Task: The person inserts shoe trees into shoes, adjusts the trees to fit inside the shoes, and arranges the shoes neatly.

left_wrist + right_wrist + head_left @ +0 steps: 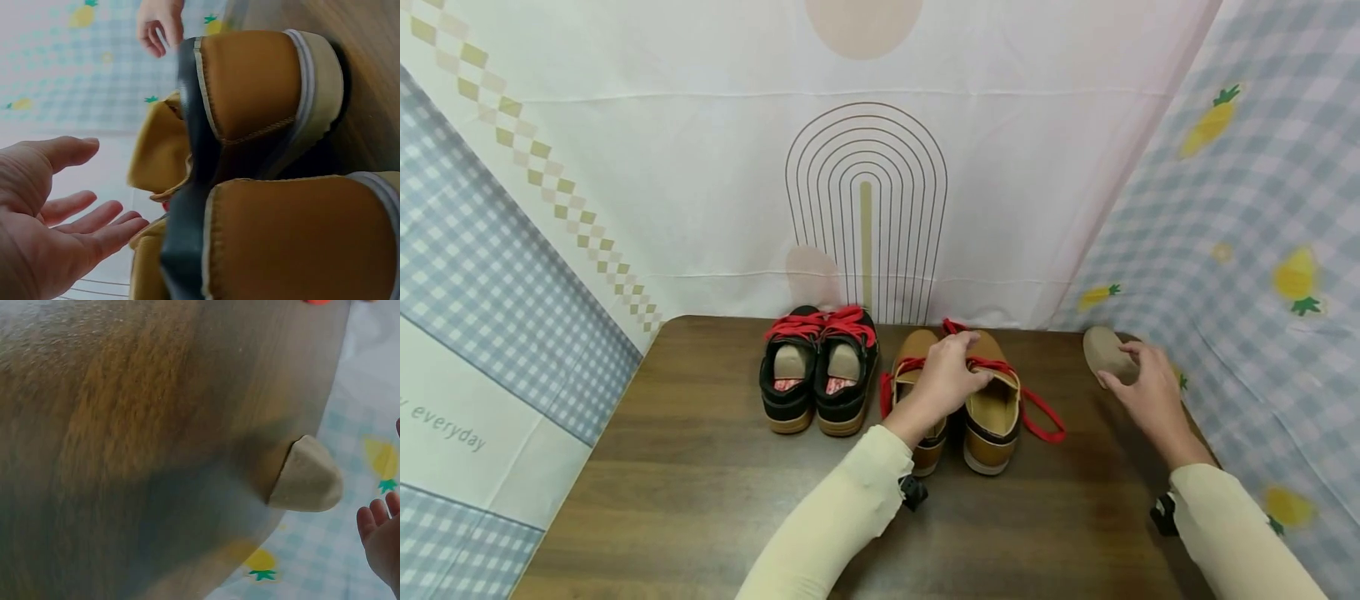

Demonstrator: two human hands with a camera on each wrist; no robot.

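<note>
A pair of tan shoes with red laces stands at the back middle of the table, a left shoe (929,454) and a right shoe (991,450). Over them hovers my left hand (946,377), thumb and fingers apart, with nothing held; in the left wrist view it is beside the shoe openings. A loose red lace (1045,429) trails off to the right. At the table's far right corner lies a beige rounded pad (309,478) shaped like an insole. My right hand (1150,400) is beside it, fingers loosely bent, and the right wrist view shows a gap between them.
Left of the tan shoes stands a black pair (842,412) with red laces and beige pieces inside. The brown table (685,483) ends at a white cloth backdrop (700,208); a blue checked cloth with pineapples (1247,275) hangs at the right.
</note>
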